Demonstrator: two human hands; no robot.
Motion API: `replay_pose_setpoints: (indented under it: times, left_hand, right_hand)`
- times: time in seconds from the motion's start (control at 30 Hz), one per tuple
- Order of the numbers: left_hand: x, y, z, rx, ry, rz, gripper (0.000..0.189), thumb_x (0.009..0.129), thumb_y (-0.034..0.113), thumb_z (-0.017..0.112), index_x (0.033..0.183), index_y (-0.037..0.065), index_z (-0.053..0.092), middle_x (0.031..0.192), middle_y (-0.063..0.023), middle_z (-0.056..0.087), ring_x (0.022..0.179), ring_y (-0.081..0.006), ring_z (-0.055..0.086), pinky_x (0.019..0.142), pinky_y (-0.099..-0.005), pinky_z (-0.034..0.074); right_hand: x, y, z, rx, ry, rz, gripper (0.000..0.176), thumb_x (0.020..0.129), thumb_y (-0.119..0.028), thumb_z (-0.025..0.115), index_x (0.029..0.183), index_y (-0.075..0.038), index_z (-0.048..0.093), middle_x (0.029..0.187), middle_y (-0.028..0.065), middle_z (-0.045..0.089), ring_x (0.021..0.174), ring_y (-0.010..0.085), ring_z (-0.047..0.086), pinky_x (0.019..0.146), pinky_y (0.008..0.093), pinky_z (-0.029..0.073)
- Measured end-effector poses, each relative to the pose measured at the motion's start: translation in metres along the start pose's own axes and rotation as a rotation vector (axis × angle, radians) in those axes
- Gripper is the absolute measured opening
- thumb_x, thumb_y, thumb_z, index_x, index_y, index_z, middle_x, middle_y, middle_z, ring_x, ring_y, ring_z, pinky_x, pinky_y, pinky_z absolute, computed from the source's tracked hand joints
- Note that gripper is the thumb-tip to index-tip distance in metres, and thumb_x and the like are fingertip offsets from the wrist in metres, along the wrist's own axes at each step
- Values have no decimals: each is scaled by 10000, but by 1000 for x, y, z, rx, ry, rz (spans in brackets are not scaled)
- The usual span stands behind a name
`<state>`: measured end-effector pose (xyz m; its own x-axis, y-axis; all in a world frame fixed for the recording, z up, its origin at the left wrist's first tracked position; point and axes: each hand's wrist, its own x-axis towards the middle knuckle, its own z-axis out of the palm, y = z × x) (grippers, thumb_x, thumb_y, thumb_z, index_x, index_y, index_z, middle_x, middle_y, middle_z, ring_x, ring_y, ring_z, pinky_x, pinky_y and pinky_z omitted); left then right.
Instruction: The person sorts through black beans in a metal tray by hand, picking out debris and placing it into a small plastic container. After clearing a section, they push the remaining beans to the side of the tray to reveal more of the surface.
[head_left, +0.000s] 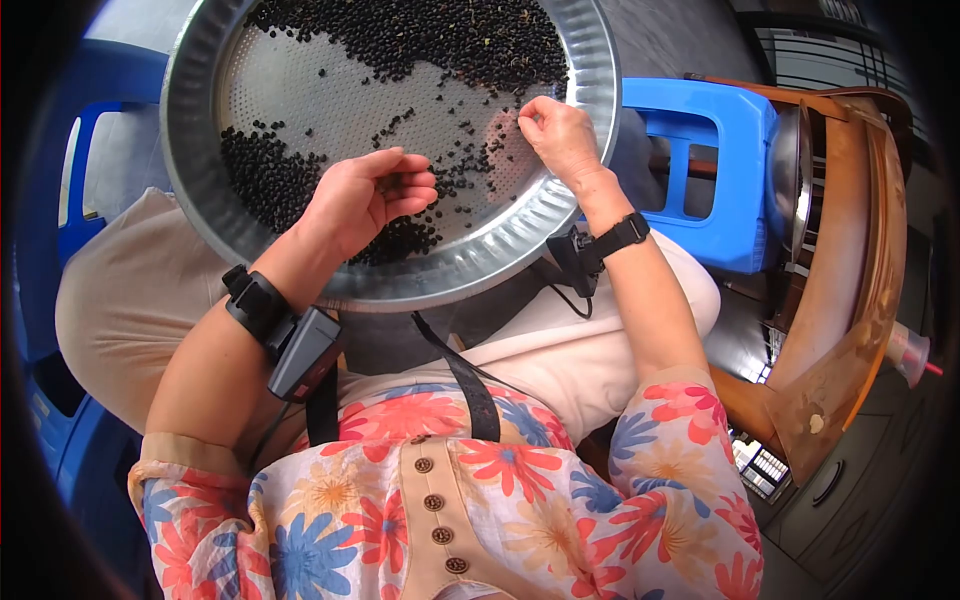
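Observation:
A large round metal tray with a perforated bottom and fluted rim sits in front of my lap, holding small black beans. The beans lie in a thick pile at the far side, another heap at the left, and scattered ones in the middle. My left hand is cupped low over the near beans, its fingers curved and slightly apart; whether beans lie in its palm is hard to see. Over the tray's right side, my right hand has thumb and forefinger pinched together. Anything between those fingertips is too small to make out.
A blue plastic stool stands at the right, beside a metal bowl and wooden furniture. More blue plastic seating is at the left. A clear cup with a pink straw is at the far right.

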<state>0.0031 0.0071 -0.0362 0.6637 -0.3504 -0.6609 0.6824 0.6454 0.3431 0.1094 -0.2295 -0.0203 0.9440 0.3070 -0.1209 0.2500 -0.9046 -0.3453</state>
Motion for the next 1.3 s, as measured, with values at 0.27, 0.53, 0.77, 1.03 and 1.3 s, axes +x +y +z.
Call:
replay_pose_setpoints:
  times: [0.27,0.53,0.77,1.03,1.3]
  left_hand:
    - [-1,1,4,4,21,-2,306,940,176,392,996,-87,538,882,-170,606,787,-226,621,705,-293,544]
    - [2,-1,-1,-48,-5,-21,308,938,189,399,1006,-77,538,901,-159,603,805,-226,617,704,-298,544]
    - [-1,0,2,-30,20,-15,307,937,187,400,997,-79,541,901,-157,605,809,-226,619,714,-303,543]
    - [-2,1,2,-12,8,-2,307,934,178,404,987,-92,539,885,-165,602,798,-227,617,716,-301,544]
    - [-1,1,2,-17,6,-9,310,935,190,405,998,-81,541,894,-160,605,806,-228,616,730,-306,536]
  right_hand:
    - [5,-5,4,-99,-44,-58,112,777,-165,554,778,-84,631,734,119,639,731,305,616,684,397,486]
    - [-34,-87,11,220,-212,-374,189,790,-246,542,760,-93,648,675,133,624,656,284,626,636,384,497]
    - [-1,-13,-1,116,73,10,150,781,-211,564,775,-93,658,736,138,639,711,310,621,683,386,493]
    - [6,-2,3,-140,-34,86,133,766,-183,564,781,-80,647,774,127,646,779,311,614,727,395,482]
    - [-4,-28,2,130,-67,-19,147,761,-155,533,731,-67,648,730,146,639,698,300,627,666,388,502]
